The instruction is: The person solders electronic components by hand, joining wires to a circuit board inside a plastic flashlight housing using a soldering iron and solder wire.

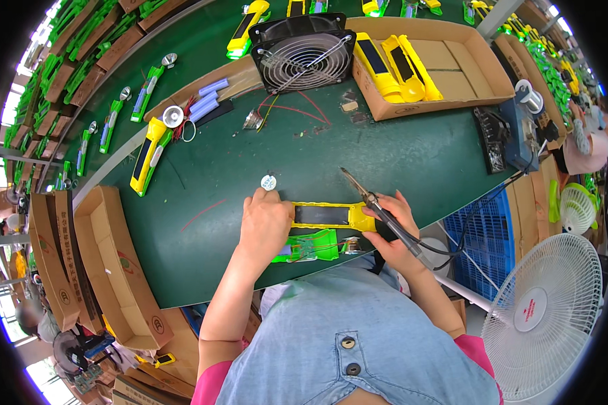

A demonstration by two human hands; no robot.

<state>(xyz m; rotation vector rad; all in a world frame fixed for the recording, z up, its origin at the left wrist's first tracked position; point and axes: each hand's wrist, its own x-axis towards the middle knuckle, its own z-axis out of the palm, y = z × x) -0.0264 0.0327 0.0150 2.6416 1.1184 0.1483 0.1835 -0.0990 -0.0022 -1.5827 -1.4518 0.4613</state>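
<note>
My left hand (267, 219) is closed on the left end of a yellow flashlight casing (323, 216) with a dark panel along its middle. A soldering iron (392, 223) rests in my right hand (400, 226), its tip pointing up and to the left over the table. Fingers of that same hand also touch the casing's right end. Just below the casing lies an open green housing (317, 245) with wires and a blue cell in it, beside a small reflector part (351, 246). A round white sticker (268, 182) shows right past my left fingertips; whether they touch it I cannot tell.
A black fan (304, 54) stands at the back, next to a cardboard box (446, 101) of yellow casings. Blue cells (204, 104) and a yellow-green flashlight (148, 155) lie at the left. Solder wire (530, 98) sits at the right, above a white fan (544, 314).
</note>
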